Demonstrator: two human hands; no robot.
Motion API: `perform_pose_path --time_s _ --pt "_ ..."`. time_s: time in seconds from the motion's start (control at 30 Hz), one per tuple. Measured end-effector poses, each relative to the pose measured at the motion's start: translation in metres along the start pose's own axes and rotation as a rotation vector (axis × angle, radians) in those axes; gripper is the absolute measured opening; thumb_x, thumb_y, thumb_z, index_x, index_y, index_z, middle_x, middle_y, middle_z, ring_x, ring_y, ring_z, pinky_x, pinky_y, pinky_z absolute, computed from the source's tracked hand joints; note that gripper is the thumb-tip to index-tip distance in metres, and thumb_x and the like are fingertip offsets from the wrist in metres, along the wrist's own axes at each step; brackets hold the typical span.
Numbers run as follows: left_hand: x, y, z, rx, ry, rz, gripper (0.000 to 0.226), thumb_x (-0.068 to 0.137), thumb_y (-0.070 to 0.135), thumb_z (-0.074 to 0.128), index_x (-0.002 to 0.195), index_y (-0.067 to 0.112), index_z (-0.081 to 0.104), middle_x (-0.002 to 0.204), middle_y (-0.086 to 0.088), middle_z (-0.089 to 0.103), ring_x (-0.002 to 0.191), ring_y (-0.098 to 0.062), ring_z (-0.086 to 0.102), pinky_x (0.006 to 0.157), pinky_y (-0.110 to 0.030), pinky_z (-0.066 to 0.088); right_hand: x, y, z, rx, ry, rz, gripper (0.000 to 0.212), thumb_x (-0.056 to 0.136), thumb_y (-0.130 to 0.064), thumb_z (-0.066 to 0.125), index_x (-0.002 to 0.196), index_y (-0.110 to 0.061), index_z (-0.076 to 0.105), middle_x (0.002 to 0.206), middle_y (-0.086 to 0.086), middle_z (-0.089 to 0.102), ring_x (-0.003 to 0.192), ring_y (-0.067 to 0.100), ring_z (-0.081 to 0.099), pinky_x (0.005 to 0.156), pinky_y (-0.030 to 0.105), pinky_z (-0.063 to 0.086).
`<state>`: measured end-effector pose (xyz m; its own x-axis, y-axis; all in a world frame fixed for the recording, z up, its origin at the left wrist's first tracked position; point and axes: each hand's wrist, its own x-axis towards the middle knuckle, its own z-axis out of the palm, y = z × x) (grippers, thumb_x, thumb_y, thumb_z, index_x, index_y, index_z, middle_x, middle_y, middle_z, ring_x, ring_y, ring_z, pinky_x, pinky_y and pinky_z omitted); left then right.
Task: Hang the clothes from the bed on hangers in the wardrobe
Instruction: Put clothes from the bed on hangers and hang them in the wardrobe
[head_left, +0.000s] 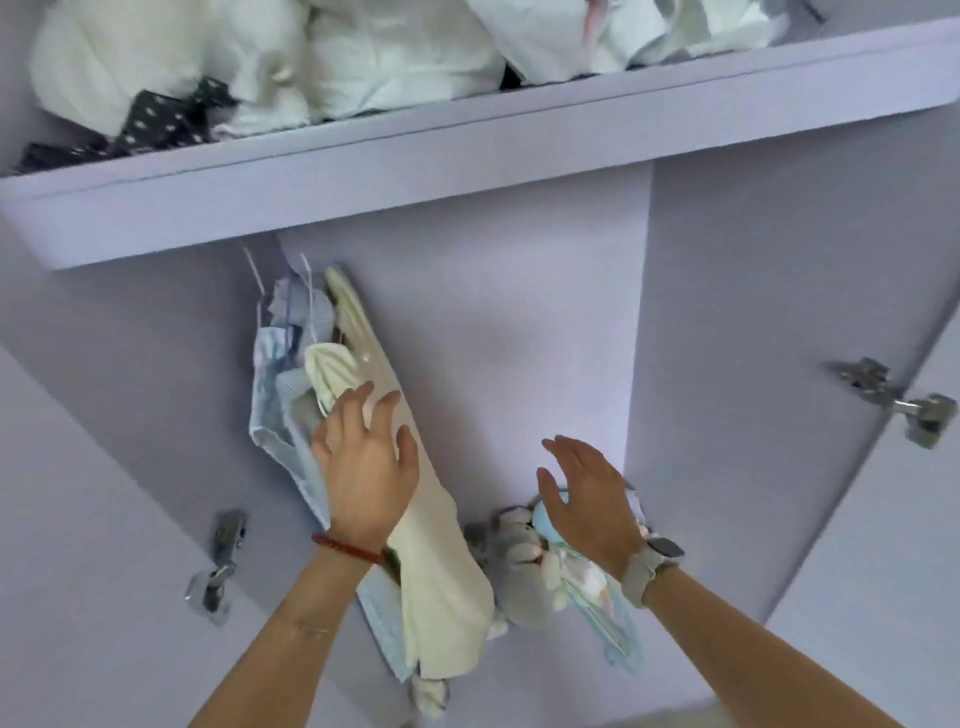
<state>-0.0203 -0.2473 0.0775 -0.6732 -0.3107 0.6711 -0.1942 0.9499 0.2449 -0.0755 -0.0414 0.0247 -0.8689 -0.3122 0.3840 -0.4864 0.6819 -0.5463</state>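
Left hand (363, 462) lies flat, fingers spread, pressing the cream garment (441, 561) hanging in the wardrobe (519, 338) against the other hung clothes (283, 374). Right hand (587, 499) hovers beside it, fingers relaxed, gripping nothing. Best to push evenly so the hangers bunch left and nothing slips off.

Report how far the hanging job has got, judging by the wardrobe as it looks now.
Done: several garments hang bunched under the shelf, the cream garment outermost. In hand: the left hand rests flat on that bunch, while the right hand hovers open, holding nothing. Left: cannot tell, the bed is out of view.
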Motion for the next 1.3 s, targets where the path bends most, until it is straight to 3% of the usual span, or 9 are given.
perform_pose_path --time_s 0.17,0.3,0.43,0.6,0.8,0.87,0.97,1.13,1.3 --pt "0.047 -0.037 0.001 -0.071 -0.081 -0.378 0.047 0.09 0.015 0.051 0.134 0.003 0.04 0.134 -0.019 0.044 0.121 -0.037 0.042 0.096 -0.05 0.035 0.062 -0.04 0.031 0.118 -0.093 -0.155 0.04 0.087 -0.027 0.042 0.117 -0.006 0.06 0.114 0.011 0.064 0.105 0.031 0.06 0.089 0.042 0.048" --pt "0.079 -0.053 0.022 -0.149 -0.189 -0.611 0.043 0.097 0.028 0.038 0.131 0.002 0.04 0.112 -0.022 0.061 0.107 -0.04 0.055 0.089 -0.044 0.042 0.096 -0.046 0.039 0.172 -0.185 -0.218 0.038 0.095 -0.02 0.043 0.132 -0.01 0.045 0.132 0.006 0.052 0.122 0.023 0.047 0.1 0.032 0.037" --pt "0.094 -0.05 0.04 -0.113 -0.173 -0.573 0.039 0.1 0.029 0.027 0.119 0.002 0.047 0.108 -0.018 0.062 0.104 -0.036 0.057 0.092 -0.042 0.039 0.121 -0.04 0.042 0.264 -0.219 -0.21 0.038 0.096 -0.016 0.043 0.133 -0.008 0.044 0.129 0.011 0.052 0.118 0.025 0.049 0.097 0.032 0.041" --pt "0.107 -0.031 0.035 -0.251 0.033 -0.553 0.027 0.1 0.025 0.029 0.099 0.006 0.047 0.066 0.0 0.049 0.079 -0.034 0.059 0.068 -0.037 0.04 0.154 -0.048 0.034 0.359 -0.282 -0.198 0.038 0.097 -0.017 0.039 0.135 -0.01 0.041 0.132 0.01 0.05 0.118 0.023 0.049 0.097 0.028 0.038" --pt "0.073 0.006 0.032 -0.286 0.088 -0.366 0.045 0.093 0.046 0.02 0.093 0.011 0.047 0.083 -0.014 0.061 0.077 -0.042 0.059 0.067 -0.046 0.047 0.198 -0.085 0.013 0.727 -0.388 -0.015 0.04 0.099 -0.028 0.036 0.135 -0.013 0.039 0.133 0.003 0.048 0.121 0.019 0.046 0.104 0.032 0.035" --pt "0.048 0.02 0.036 -0.295 -0.023 -0.238 0.056 0.088 0.05 0.015 0.098 0.008 0.05 0.092 -0.012 0.059 0.078 -0.04 0.059 0.064 -0.044 0.047 0.205 -0.096 0.012 0.831 -0.462 0.061 0.039 0.098 -0.031 0.037 0.132 -0.012 0.038 0.125 0.003 0.052 0.104 0.018 0.055 0.083 0.03 0.051" --pt "0.017 0.03 0.044 -0.234 -0.277 -0.053 0.061 0.087 0.051 0.01 0.103 0.008 0.05 0.098 -0.005 0.055 0.073 -0.032 0.06 0.058 -0.037 0.046 0.196 -0.096 0.017 0.892 -0.524 0.195 0.019 0.1 -0.02 0.033 0.114 -0.009 0.039 0.093 0.01 0.063 0.068 0.018 0.064 0.043 0.012 0.04" --pt "-0.009 0.014 0.048 -0.303 -0.623 0.113 0.053 0.092 0.052 0.019 0.111 0.019 0.056 0.113 0.008 0.048 0.079 -0.01 0.056 0.075 -0.032 0.049 0.155 -0.041 0.027 0.686 -0.582 0.307 0.022 0.095 0.001 0.025 0.094 -0.005 0.046 0.059 0.006 0.048 0.046 0.013 0.059 0.044 0.019 0.037" --pt "-0.002 0.002 0.073 -0.297 -0.405 0.003 0.051 0.087 0.043 0.032 0.122 0.012 0.053 0.12 -0.006 0.052 0.11 -0.023 0.051 0.093 -0.042 0.045 0.119 0.013 -0.009 0.279 -0.67 0.014 0.027 0.09 0.006 0.027 0.086 -0.009 0.05 0.06 -0.001 0.05 0.05 0.002 0.051 0.05 0.01 0.036"
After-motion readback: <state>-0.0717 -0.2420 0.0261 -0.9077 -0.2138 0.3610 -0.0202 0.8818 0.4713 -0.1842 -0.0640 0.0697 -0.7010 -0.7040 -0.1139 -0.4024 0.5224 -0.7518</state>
